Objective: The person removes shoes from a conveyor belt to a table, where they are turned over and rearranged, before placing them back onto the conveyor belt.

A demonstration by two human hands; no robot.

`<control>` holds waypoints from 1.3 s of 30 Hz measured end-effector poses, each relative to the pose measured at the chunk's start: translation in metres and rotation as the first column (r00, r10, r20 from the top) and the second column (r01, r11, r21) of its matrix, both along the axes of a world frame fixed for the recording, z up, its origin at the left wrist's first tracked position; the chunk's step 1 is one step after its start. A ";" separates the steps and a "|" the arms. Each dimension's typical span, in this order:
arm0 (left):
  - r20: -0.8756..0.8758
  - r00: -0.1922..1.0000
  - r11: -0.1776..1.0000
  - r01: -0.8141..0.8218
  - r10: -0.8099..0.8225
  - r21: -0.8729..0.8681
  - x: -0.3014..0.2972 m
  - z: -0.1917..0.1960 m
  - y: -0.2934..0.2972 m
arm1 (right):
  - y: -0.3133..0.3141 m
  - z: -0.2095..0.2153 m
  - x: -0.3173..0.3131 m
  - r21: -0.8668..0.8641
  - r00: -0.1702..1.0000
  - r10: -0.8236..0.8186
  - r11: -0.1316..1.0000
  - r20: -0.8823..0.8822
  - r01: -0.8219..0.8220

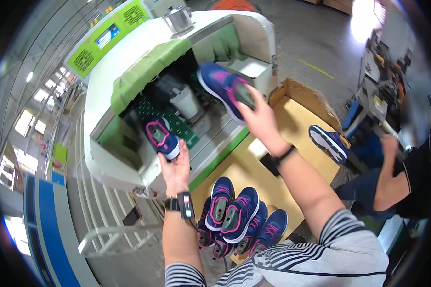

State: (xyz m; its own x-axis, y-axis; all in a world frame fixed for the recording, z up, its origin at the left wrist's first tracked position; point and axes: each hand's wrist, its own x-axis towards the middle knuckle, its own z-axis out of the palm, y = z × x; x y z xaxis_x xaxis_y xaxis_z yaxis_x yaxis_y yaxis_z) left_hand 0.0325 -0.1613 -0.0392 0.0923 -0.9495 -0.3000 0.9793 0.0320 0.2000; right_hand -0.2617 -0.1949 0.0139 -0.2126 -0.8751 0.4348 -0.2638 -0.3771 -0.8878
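My right hand (259,117) grips a navy sneaker (221,82) with pink trim and a white sole by its heel end. This shoe is raised in front of the right side of the machine's opening, slightly blurred, with a dark grey-green shoe last showing inside it. Lower and to the left, my left hand (176,170) has its thumb and fingers around the near end of a matching sneaker (161,136). That one is at the opening's left part, beside a green perforated plate (189,138), also with a last inside.
Several similar sneakers (239,215) are heaped on the wooden board (292,182) before me. A single sneaker (329,143) lies at the board's right, near a cardboard edge (306,95). The white machine (129,67) carries a metal pot (178,20). Another person (392,177) is at right.
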 end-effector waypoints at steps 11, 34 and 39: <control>0.370 0.803 0.850 0.523 -0.467 -0.061 0.026 0.023 0.198 | 0.098 -0.128 0.063 0.067 0.943 0.270 0.963 -0.192 -0.262; 0.634 0.556 0.836 0.449 -0.537 0.315 -0.011 -0.002 0.301 | 0.153 -0.191 -0.006 0.730 0.714 -0.517 0.683 0.473 0.010; 0.634 0.577 0.857 0.370 -0.515 0.359 -0.007 0.009 0.309 | 0.122 -0.191 -0.001 0.549 0.611 -0.402 0.833 0.682 -0.064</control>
